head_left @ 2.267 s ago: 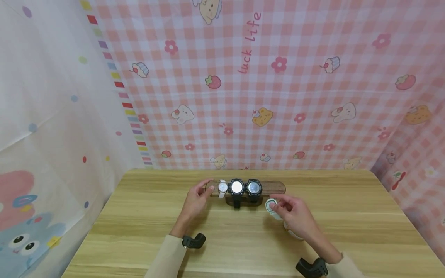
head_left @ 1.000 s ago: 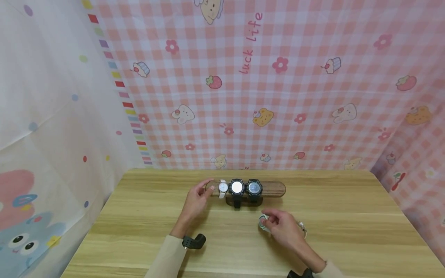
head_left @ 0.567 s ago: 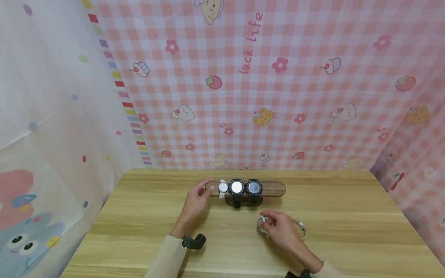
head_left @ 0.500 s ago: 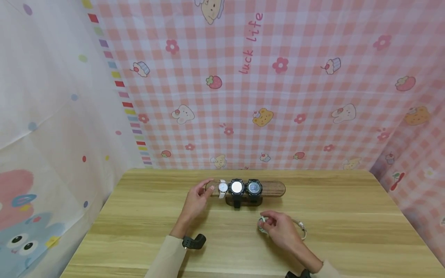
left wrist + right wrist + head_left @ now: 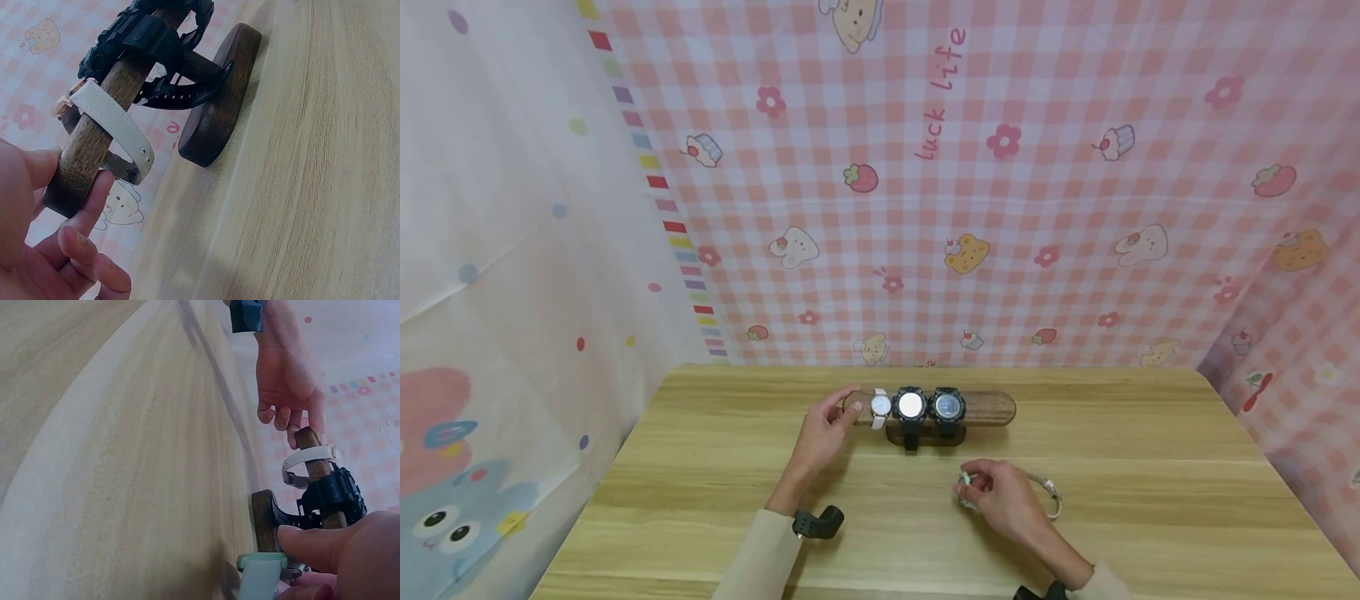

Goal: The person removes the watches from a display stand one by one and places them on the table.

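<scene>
At one end, my left hand [image 5: 820,435] pinches the stand [image 5: 991,408]; my right hand [image 5: 1009,502], the mint watch [image 5: 257,578]: likely light, best held by its case.

Soft, even light fills the room, but the middle watch [image 5: 912,405] glares blank white. A faint shadow lies beside the right hand [image 5: 1006,496] on the tabletop [image 5: 1150,475], and the right wrist view looks hazy.
</scene>
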`<state>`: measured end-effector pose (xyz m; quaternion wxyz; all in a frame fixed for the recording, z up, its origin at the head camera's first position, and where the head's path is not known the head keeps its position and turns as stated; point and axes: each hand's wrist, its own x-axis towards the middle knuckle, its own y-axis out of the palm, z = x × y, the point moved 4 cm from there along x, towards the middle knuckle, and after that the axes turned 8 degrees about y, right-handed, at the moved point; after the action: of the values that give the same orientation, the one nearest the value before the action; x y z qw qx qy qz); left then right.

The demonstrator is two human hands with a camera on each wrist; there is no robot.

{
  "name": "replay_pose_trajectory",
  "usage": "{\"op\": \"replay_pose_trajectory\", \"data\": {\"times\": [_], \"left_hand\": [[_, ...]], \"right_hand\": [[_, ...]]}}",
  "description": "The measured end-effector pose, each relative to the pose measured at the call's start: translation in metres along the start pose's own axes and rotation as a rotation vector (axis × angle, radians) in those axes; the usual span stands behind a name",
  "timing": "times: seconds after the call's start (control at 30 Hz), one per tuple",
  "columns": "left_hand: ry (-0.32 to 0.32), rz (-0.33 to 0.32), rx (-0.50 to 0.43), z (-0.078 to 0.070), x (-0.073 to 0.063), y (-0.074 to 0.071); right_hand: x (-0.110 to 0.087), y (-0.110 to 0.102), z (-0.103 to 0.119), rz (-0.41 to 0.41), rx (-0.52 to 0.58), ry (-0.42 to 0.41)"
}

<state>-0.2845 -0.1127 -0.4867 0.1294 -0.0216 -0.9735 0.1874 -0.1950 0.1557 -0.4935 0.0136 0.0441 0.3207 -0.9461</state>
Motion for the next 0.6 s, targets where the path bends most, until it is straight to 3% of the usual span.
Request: {"op": "replay_pose_trajectory", "data": {"times": [0.6], "left_hand": [[0.007,0.001,0.001,-0.0012,0.0004,0.0001]], "right_hand": [[-0.0011,0.0031,0.0011,-0.043,-0.039,-0.051]]}}
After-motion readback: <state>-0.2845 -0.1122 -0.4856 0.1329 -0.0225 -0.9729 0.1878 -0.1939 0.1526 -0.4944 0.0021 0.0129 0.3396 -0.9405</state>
